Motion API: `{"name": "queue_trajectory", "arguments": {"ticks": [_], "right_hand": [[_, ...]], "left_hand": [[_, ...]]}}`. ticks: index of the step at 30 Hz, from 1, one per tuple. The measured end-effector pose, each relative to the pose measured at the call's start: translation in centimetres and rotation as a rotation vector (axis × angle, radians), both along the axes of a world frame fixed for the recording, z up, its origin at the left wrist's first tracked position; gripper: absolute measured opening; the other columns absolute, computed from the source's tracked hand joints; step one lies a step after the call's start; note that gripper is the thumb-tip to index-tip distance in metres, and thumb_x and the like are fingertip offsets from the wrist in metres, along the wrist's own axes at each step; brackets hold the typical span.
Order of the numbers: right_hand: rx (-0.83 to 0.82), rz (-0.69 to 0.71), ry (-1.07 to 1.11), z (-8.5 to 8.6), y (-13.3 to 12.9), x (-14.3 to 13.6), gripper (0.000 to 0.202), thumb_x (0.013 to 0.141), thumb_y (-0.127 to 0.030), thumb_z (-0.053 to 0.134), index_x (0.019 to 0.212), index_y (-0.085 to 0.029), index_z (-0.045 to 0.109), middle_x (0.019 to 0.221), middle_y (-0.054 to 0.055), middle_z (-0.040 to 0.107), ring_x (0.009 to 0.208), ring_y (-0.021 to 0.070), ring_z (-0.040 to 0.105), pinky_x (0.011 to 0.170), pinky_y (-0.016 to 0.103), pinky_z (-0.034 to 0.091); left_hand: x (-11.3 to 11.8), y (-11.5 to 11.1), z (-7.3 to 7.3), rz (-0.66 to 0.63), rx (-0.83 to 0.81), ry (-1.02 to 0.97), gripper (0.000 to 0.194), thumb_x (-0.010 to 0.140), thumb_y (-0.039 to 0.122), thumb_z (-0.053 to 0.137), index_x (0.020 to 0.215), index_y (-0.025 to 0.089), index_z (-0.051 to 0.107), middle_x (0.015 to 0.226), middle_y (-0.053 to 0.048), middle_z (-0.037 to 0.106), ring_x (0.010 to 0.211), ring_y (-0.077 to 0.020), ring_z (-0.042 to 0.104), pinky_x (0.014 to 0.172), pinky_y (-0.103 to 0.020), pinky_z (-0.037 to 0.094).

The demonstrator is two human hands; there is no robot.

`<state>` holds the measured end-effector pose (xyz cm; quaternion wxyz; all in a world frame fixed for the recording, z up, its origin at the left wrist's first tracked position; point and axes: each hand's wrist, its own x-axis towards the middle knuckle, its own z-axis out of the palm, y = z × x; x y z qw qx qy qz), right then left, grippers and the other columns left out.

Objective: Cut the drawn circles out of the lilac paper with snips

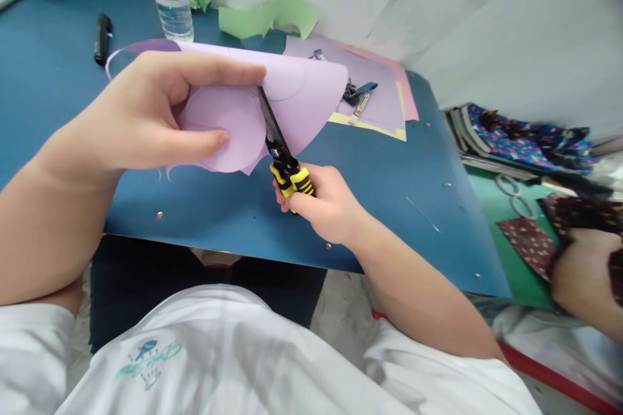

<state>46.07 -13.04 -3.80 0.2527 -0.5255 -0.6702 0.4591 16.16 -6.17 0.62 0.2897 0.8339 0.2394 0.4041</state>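
Observation:
My left hand (141, 110) pinches a sheet of light purple paper (306, 97), thumb on the front and fingers behind and along its top. A rounded, partly cut edge of the paper curls toward me under the thumb. Wrapped around yellow-and-black handles, my right hand (326, 201) grips a pair of scissors (278, 149). The dark blades point up and away, lying against the paper just below my left fingertips. A faint curved pencil line shows on the sheet beside the blade tips. The paper hangs above the blue table (209, 214).
Behind the paper stand a water bottle (170, 0) and green paper scraps (267, 16). A black marker (102, 39) lies at left. Stacked coloured sheets (394, 87) hold small tools at back right. On the neighbouring green table are grey-handled scissors (516, 194) and another person's arm (586, 272).

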Motion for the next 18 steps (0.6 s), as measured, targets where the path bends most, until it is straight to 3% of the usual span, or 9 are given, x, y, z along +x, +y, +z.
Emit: {"name": "queue_trajectory", "arguments": {"ticks": [10,15,18], "right_hand": [[0.011,0.013,-0.035,0.6,-0.1,-0.2,0.016,0.069,-0.038,0.060,0.077,-0.025,0.066,0.068,-0.002,0.063,0.071,0.0211,0.057,0.072,0.040,0.045],[0.025,0.021,-0.048,0.7,0.0,-0.2,0.015,0.068,-0.038,0.060,0.075,-0.026,0.065,0.067,-0.002,0.062,0.070,0.0206,0.056,0.072,0.040,0.045],[0.030,0.024,-0.056,0.6,0.0,-0.1,0.014,0.069,-0.038,0.060,0.074,-0.026,0.065,0.066,-0.002,0.063,0.069,0.0207,0.056,0.073,0.040,0.046]], "left_hand": [[-0.8,0.0,0.0,0.005,-0.004,0.021,0.078,0.074,0.020,0.099,0.151,0.026,0.084,0.134,-0.008,0.088,0.099,-0.0239,0.085,0.065,-0.019,0.065],[-0.9,-0.1,0.5,-0.030,-0.056,0.034,0.076,0.079,0.019,0.098,0.153,0.026,0.082,0.141,-0.007,0.086,0.115,-0.0252,0.084,0.076,-0.016,0.067],[-1.1,0.1,0.5,-0.038,-0.060,0.042,0.079,0.076,0.021,0.101,0.153,0.026,0.083,0.135,-0.008,0.087,0.100,-0.0235,0.084,0.069,-0.019,0.067]]}}
